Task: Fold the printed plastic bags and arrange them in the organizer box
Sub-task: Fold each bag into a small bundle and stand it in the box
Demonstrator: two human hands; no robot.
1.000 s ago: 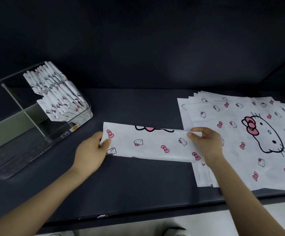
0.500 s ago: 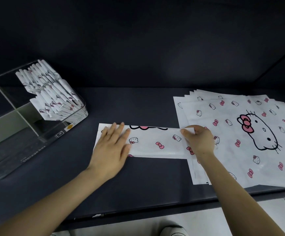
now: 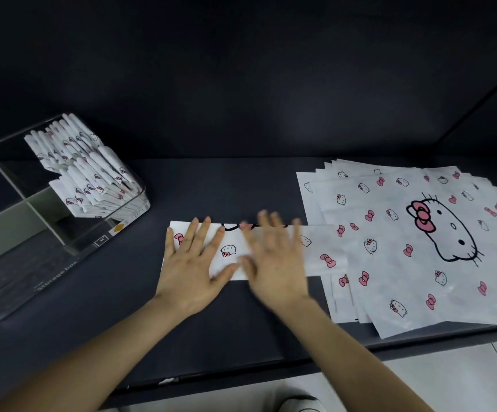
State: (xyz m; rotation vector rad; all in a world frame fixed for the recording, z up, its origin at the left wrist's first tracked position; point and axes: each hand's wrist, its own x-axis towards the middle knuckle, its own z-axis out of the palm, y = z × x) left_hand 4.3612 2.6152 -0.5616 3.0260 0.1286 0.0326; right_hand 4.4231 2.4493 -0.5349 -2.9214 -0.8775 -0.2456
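A white printed plastic bag folded into a long strip (image 3: 321, 251) lies on the dark table in front of me, its right end over the stack of flat bags (image 3: 419, 248). My left hand (image 3: 192, 263) presses flat on the strip's left end, fingers spread. My right hand (image 3: 274, 263), blurred by motion, lies flat on the middle of the strip with straight fingers. The clear organizer box (image 3: 33, 263) stands at the left with several folded bags (image 3: 86, 173) leaning in its far compartment.
The table's front edge (image 3: 241, 373) runs just below my forearms, with pale floor beyond it. A dark wall rises behind the table. The box's near compartments hold nothing visible.
My right hand let go of the strip's right end and slid left to its middle, now flat. My left hand stays pressed on the left end.
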